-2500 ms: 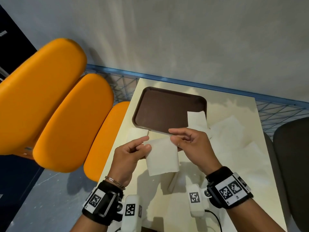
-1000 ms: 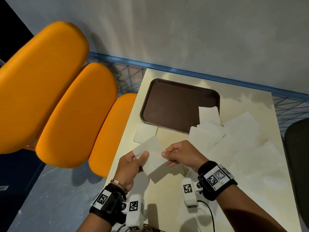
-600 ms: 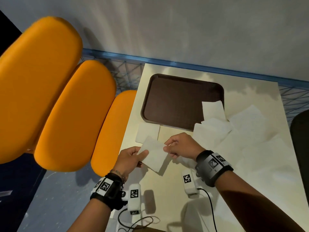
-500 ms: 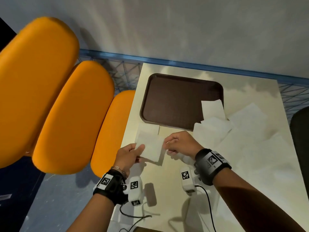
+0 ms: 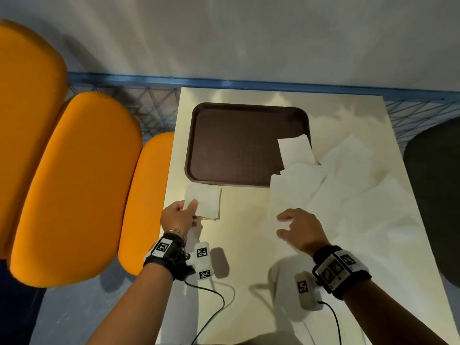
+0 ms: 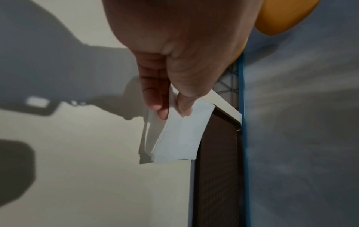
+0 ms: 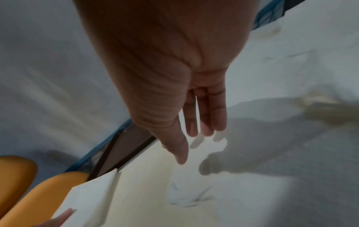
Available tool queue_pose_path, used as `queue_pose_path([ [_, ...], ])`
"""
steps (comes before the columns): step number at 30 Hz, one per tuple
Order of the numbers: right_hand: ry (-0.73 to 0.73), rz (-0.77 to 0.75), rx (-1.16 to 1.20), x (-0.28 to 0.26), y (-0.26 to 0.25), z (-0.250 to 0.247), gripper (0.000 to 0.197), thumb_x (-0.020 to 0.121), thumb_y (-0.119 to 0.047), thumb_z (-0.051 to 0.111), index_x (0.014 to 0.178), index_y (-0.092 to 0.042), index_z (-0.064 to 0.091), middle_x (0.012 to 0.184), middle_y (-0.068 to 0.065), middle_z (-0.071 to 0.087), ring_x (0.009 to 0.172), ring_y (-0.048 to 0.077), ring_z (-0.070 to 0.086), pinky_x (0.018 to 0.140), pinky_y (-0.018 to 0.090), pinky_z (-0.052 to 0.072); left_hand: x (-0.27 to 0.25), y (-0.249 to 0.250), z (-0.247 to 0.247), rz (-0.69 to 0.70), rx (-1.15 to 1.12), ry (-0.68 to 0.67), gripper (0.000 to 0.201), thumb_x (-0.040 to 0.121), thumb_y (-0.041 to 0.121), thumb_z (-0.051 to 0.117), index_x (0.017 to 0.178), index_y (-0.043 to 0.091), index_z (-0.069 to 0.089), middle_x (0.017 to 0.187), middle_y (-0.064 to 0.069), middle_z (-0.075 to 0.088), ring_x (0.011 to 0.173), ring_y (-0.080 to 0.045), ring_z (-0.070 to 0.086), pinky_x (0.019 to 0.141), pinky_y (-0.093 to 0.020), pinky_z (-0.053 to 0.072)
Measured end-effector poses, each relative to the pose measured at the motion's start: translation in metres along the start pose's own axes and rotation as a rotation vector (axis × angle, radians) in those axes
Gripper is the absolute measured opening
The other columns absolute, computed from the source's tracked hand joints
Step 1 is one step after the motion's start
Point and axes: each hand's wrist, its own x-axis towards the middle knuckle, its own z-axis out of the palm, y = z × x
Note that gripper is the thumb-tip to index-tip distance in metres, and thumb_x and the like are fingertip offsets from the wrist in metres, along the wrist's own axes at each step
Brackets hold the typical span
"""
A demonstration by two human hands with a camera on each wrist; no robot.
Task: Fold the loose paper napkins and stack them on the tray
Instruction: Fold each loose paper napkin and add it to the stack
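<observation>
Both hands were on the folded napkin [image 5: 206,201] 0.5 s ago; now only the left hand [image 5: 178,217] pinches it betw thumb & fingers, lower left of centre in head view, over the small folded pile on the table [image 5: 246,232] just below the tray [image 5: 239,143]. Right hand [image 5: 300,229] has let go, fingers straight & spread, holding nothing, heading for the loose napkins [image 5: 348,190] at right. So fold looks done, next sheet is up; pile isn't on the tray yet
</observation>
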Motion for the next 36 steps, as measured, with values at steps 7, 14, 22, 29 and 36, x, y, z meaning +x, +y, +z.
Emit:
queue_pose_path([
  [7, 0.038, -0.059, -0.347, -0.031, 0.057, 0.01, 0.092, 0.034, -0.02, 0.106, 0.121, -0.018, 0.076, 0.126, 0.009, 0.071, 0.096, 0.032, 0.07, 0.072, 0.032, 0.061, 0.003, -0.008, 0.005, 0.032, 0.388, 0.122, 0.055, 0.083, 0.053, 0.079, 0.116, 0.016, 0.055, 0.1, -0.006, 0.075, 0.084, -0.03, 0.075, 0.07, -0.039, 0.062],
  [14, 0.092, -0.062, -0.416, -0.037, 0.056, 0.004, 0.098, 0.081, -0.043, 0.087, 0.161, -0.019, 0.037, 0.157, 0.007, 0.042, 0.133, 0.026, 0.049, 0.11, 0.033, 0.044, -0.041, -0.012, 0.022, 0.256, 0.527, 0.075, 0.036, 0.087, 0.05, 0.068, 0.105, 0.021, 0.056, 0.09, -0.002, 0.069, 0.088, -0.034, 0.067, 0.079, -0.042, 0.056],
  [22, -0.005, -0.05, -0.508, -0.023, 0.055, -0.015, 0.066, 0.085, -0.059, 0.08, 0.136, -0.025, 0.055, 0.129, -0.003, 0.064, 0.117, 0.019, 0.06, 0.105, 0.034, 0.043, -0.149, -0.046, 0.102, 0.375, 0.771, -0.615, 0.023, 0.075, 0.047, 0.074, 0.095, 0.037, 0.068, 0.082, 0.019, 0.072, 0.079, 0.0, 0.067, 0.076, -0.023, 0.056],
  [29, -0.103, -0.205, -0.574, -0.04, 0.072, -0.005, 0.059, 0.079, -0.047, 0.088, 0.128, -0.028, 0.061, 0.121, -0.008, 0.069, 0.115, 0.018, 0.063, 0.106, 0.035, 0.037, -0.179, -0.078, 0.145, 0.504, 0.986, -0.389, 0.012, 0.093, 0.032, 0.059, 0.102, 0.025, 0.059, 0.101, 0.008, 0.064, 0.095, -0.016, 0.066, 0.086, -0.032, 0.055],
  [36, -0.11, -0.302, -0.582, -0.045, 0.082, -0.009, 0.023, 0.093, -0.033, 0.07, 0.115, -0.028, 0.072, 0.114, -0.007, 0.073, 0.113, 0.021, 0.062, 0.104, 0.038, 0.035, -0.188, -0.089, 0.148, 0.394, 0.898, -0.352, 0.042, 0.089, 0.038, 0.071, 0.123, 0.023, 0.052, 0.115, 0.004, 0.061, 0.11, -0.02, 0.063, 0.09, -0.03, 0.051],
])
